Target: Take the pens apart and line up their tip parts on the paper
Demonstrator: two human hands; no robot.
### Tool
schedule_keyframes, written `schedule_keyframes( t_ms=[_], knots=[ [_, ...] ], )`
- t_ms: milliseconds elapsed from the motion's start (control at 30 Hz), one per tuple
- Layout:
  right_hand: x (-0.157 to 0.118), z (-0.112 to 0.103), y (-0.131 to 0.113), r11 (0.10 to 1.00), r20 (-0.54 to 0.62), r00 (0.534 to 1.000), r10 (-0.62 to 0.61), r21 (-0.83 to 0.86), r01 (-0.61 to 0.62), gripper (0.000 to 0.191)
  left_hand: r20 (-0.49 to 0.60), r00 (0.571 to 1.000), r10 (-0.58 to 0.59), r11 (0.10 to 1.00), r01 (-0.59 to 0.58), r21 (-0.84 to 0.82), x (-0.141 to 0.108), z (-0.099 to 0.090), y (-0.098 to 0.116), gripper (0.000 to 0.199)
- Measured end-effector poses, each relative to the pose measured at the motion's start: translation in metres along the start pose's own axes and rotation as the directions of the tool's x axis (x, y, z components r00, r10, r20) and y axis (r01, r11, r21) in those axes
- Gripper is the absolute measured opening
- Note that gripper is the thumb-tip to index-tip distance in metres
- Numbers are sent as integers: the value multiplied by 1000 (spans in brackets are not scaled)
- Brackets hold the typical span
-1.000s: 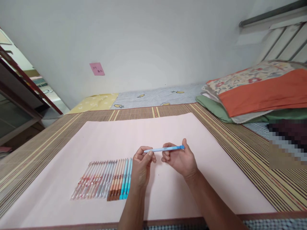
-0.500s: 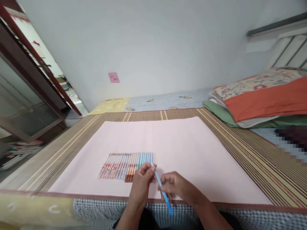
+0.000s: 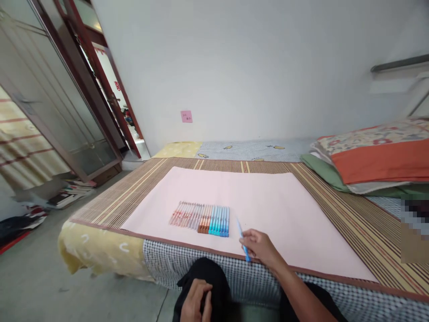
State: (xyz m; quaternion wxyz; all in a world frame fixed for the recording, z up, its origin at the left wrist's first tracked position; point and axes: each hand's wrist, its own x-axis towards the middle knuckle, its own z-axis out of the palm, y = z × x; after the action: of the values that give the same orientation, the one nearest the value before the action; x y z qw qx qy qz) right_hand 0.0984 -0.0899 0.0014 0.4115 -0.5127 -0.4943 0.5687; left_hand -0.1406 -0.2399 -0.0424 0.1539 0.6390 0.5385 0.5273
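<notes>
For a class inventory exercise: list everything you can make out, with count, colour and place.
Held pen: one, blue, in the right hand
Row of pens: too small to count; clear, brown, turquoise, blue; on the sheet
Sheet: one, pink, on the mat
Mat: one, striped brown, over bedding
Bedding: yellow and checked, beneath
Folded pile: one, orange, floral, green, at right
Note: one, pink, on the wall
Wall: one, white, behind
Rail: one, grey, upper right
Door: one, greyish, glazed, left
Curtain: one, cream striped, far left
Books: several, mixed, left floor
Right hand: one, bare, holding pen
Left hand: one, bare, on dark-clad knee
</notes>
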Motion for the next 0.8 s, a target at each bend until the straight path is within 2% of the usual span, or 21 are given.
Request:
schedule_keyframes(
  t_ms=[67, 133, 233, 367, 500, 600, 800],
  knots=[
    [25, 1, -9, 997, -98, 995, -28, -79, 20, 37, 88, 995, 52, 997, -57, 51, 9, 0, 0, 25],
    [46, 5, -15, 993, -140, 990, -27, -119, 11, 31, 142, 985, 94, 990, -107, 89, 16, -1, -2, 22],
    [69, 12, -16, 982, -188, 982, -20, -188, -15, 24, 154, 981, 119, 984, -137, 114, 18, -3, -6, 20],
    [84, 22, -10, 950, -240, 970, -39, -311, -39, 19, 153, 982, 112, 983, -132, 124, 16, -5, -8, 21],
    [87, 25, -2, 902, -253, 965, -65, -429, -52, 21, 138, 984, 116, 985, -132, 113, 18, -6, -4, 21],
    [79, 22, 1, 861, -237, 963, -127, -508, -12, 25, 122, 986, 115, 986, -128, 105, 20, -6, -1, 22],
    [50, 23, 0, 773, -42, 958, -283, -601, 202, 23, 139, 984, 109, 988, -123, 92, 22, -5, -2, 23]
  ],
)
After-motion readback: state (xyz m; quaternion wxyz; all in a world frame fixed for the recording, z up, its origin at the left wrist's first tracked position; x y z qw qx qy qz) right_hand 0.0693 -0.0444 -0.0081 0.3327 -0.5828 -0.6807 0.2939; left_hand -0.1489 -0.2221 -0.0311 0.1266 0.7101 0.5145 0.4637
